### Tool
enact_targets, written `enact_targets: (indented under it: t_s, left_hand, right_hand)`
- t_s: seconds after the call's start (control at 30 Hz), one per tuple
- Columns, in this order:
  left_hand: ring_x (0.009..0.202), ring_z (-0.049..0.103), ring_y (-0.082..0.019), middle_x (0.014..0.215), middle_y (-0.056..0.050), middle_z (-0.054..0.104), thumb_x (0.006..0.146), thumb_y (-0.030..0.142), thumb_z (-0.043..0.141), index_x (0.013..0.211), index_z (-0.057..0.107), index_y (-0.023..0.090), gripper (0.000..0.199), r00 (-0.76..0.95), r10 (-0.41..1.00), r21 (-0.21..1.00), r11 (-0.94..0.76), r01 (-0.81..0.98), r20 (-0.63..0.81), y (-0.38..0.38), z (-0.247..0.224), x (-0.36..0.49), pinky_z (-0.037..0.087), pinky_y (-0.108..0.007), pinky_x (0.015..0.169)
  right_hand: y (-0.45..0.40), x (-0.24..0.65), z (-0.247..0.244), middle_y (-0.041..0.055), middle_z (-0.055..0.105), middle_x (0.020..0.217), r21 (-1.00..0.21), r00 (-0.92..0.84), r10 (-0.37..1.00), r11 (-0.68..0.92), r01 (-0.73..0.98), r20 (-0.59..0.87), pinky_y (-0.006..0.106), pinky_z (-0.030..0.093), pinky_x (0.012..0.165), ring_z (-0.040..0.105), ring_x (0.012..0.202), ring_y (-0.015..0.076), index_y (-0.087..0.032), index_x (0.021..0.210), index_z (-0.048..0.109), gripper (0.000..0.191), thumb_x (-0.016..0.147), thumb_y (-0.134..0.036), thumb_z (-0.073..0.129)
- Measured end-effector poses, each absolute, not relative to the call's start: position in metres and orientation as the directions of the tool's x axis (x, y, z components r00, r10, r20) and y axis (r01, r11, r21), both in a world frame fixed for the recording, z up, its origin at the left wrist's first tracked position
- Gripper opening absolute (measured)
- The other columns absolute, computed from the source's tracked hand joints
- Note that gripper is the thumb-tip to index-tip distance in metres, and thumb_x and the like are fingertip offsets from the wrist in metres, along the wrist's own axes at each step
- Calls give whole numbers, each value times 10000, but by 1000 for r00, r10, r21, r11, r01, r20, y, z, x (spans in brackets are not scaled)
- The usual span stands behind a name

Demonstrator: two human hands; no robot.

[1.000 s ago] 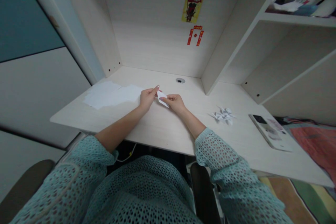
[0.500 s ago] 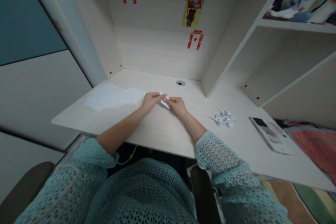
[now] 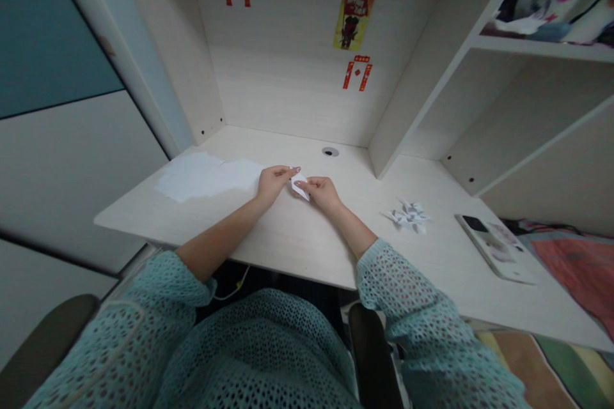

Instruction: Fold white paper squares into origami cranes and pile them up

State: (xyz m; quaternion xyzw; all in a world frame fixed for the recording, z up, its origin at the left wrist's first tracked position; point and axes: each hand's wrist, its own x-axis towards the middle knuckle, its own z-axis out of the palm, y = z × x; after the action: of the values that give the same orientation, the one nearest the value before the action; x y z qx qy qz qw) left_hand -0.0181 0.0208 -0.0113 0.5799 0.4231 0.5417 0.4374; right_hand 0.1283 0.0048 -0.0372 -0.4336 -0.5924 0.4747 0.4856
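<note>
A small folded piece of white paper (image 3: 300, 186) is between my hands, above the middle of the desk. My left hand (image 3: 277, 183) pinches its upper left end between thumb and fingers. On the right side, my right hand (image 3: 321, 191) grips the same piece, with the thumb lying across its face. The fine folds are too small to make out. White paper sheets (image 3: 201, 177) lie spread on the desk to the left of my left hand. Several folded white paper shapes (image 3: 409, 216) sit in a cluster to the right of my right forearm.
A phone or case-like white object (image 3: 496, 249) lies at the right of the pale desk (image 3: 297, 239). Behind the hands is a round cable hole (image 3: 330, 151). An upright panel (image 3: 422, 70) and shelves rise at the right. Red and yellow stickers mark the back wall.
My left hand has shifted slightly left and up along the paper, and its thumb has moved apart from my right thumb. More of the paper's face shows now.
</note>
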Motion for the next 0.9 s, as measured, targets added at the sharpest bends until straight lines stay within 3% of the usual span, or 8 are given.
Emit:
enact_targets:
  t_s: [0.2, 0.4, 0.63, 0.77, 0.9]
  left_hand:
    - [501, 429, -86, 518, 11, 534, 634, 516, 684, 555, 591, 151, 385, 21, 966, 964, -260, 59, 259, 21, -9, -19, 301, -225, 499]
    - [543, 455, -101, 579, -8, 570, 671, 541, 644, 564, 580, 155, 405, 25, 969, 969, -245, 36, 244, 22, -11, -17, 308, -226, 507]
    - [498, 396, -85, 488, 31, 473, 644, 487, 690, 520, 553, 156, 379, 84, 929, 928, -366, 74, 360, 19, -9, -19, 288, -229, 506]
    - [554, 463, -103, 547, 9, 537, 663, 488, 671, 567, 596, 150, 360, 95, 946, 948, -315, 47, 310, 20, -10, -19, 350, -228, 551]
    - [570, 471, -110, 549, 9, 524, 678, 509, 645, 575, 586, 156, 372, 67, 961, 961, -273, 44, 270, 20, -11, -18, 366, -223, 546]
  right_hand:
    - [4, 126, -38, 7, 602, 535, -976, -106, 978, 192, 100, 181, 231, 273, 458, 438, 468, 100, -162, 654, 653, 422, 659, -582, 613]
    - [6, 126, -36, 6, 576, 544, -971, -107, 973, 215, 104, 204, 242, 279, 473, 438, 500, 110, -156, 602, 650, 448, 657, -599, 610]
    - [4, 122, -40, -17, 486, 520, -941, -32, 954, 301, 155, 299, 235, 257, 475, 381, 497, 94, -149, 631, 645, 459, 709, -595, 567]
    - [3, 123, -37, -30, 417, 489, -920, -8, 948, 311, 238, 318, 235, 215, 455, 330, 476, 83, -141, 631, 652, 473, 726, -592, 547]
    - [3, 123, -36, -24, 464, 518, -915, -29, 948, 313, 255, 316, 233, 220, 450, 349, 479, 84, -141, 699, 686, 446, 724, -569, 562]
